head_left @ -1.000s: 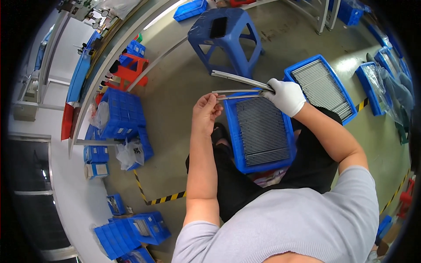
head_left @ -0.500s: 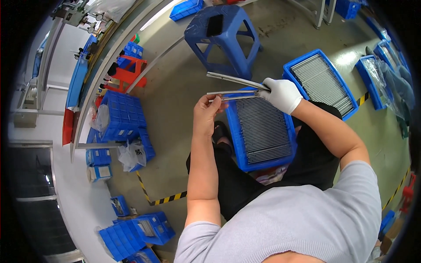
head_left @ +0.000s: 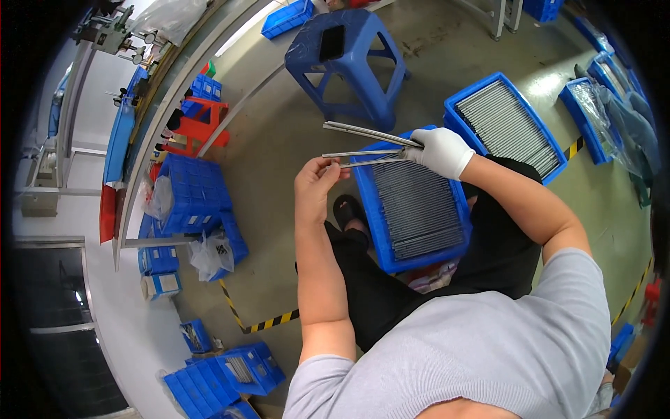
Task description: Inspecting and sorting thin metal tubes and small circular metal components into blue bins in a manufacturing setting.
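My right hand (head_left: 444, 153), in a white glove, is closed round several thin silvery metal rods (head_left: 373, 133) that stick out to the left and fan apart. My bare left hand (head_left: 315, 183) pinches the free end of the lowest rod between thumb and fingers. Below the rods, between my knees, stands a blue bin (head_left: 377, 234) filled with rows of similar rods (head_left: 417, 209). A second blue bin (head_left: 555, 140) of lighter-looking rods (head_left: 504, 115) sits beyond my right knee. The glove hides the other ends of the held rods.
A blue plastic stool (head_left: 373, 66) with a dark phone (head_left: 332, 42) on it stands ahead. Stacked blue crates (head_left: 199, 195) and a red stool (head_left: 202, 129) are at the left under a workbench. More blue bins (head_left: 586, 119) with plastic wrap line the right.
My left hand has shifted slightly left and down, and its fingers have moved to the lowest rod's end. The right hand keeps its grip. The whole view has shifted slightly.
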A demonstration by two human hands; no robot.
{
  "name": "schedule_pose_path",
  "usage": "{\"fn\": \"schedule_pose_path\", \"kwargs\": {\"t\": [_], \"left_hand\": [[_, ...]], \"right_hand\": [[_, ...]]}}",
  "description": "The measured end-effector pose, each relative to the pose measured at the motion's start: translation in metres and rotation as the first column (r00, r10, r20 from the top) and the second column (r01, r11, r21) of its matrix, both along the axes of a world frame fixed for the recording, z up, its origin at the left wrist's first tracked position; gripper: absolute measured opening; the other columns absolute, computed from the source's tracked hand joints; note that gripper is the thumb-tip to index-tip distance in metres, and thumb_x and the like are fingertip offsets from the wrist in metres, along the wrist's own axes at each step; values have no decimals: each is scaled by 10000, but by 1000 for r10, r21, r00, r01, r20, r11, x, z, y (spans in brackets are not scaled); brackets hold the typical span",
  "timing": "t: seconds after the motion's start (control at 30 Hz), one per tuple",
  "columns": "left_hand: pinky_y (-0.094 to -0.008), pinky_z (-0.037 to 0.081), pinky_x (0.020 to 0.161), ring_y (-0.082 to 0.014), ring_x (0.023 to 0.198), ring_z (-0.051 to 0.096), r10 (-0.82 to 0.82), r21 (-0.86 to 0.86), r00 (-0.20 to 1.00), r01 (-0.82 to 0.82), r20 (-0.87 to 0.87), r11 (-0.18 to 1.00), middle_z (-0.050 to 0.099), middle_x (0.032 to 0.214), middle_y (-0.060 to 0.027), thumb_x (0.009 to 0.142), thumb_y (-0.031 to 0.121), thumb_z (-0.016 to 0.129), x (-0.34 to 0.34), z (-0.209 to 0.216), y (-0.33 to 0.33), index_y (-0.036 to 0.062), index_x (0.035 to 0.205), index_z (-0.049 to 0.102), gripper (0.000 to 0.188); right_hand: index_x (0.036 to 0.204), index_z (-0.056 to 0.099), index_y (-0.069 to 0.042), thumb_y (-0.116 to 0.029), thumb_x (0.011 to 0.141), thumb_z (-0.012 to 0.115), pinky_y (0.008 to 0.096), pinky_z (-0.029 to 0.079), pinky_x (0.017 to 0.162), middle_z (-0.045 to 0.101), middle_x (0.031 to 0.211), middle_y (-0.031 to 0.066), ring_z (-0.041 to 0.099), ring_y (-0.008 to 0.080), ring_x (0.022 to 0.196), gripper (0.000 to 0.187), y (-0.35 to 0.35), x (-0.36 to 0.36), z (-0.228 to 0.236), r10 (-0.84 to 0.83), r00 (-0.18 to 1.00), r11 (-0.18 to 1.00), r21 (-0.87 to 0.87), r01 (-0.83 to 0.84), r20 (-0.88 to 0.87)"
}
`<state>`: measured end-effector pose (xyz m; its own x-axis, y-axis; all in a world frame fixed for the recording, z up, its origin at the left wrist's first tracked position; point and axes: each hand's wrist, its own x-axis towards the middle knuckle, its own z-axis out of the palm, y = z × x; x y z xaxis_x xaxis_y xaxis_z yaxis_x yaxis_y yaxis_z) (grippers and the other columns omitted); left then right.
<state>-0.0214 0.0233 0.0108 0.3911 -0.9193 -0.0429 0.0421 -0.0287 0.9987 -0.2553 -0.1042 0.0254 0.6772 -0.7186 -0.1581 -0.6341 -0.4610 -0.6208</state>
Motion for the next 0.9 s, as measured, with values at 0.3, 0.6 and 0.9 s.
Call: {"fn": "schedule_pose_path", "kwargs": {"t": [0.3,0.6,0.9], "left_hand": [[-203,404,757,-90,866,605,142,-40,989,-143,-34,989,695,970,-77,933,249,600,14,-7,-2,15,1042,629,260],[-224,437,802,-101,857,609,47,-39,992,-52,-120,998,688,962,-78,903,186,642,14,-12,-5,7,1022,651,215],[-287,458,910,-174,983,618,-126,-94,984,114,-126,989,671,1050,-115,819,26,686,1,-7,-8,-11,1070,616,263]], "right_hand": [[886,607,-65,-408,887,578,411,507,647,642,712,147,644,325,693,344,1,-6,1,-19,1000,982,-190,20,11],[867,596,-64,-400,883,581,422,502,627,639,698,143,644,328,681,336,7,-4,3,-7,1000,958,-286,6,-1],[853,603,-66,-411,877,586,413,505,618,636,695,138,645,321,683,347,10,-4,0,25,1000,976,-216,-22,13]]}}
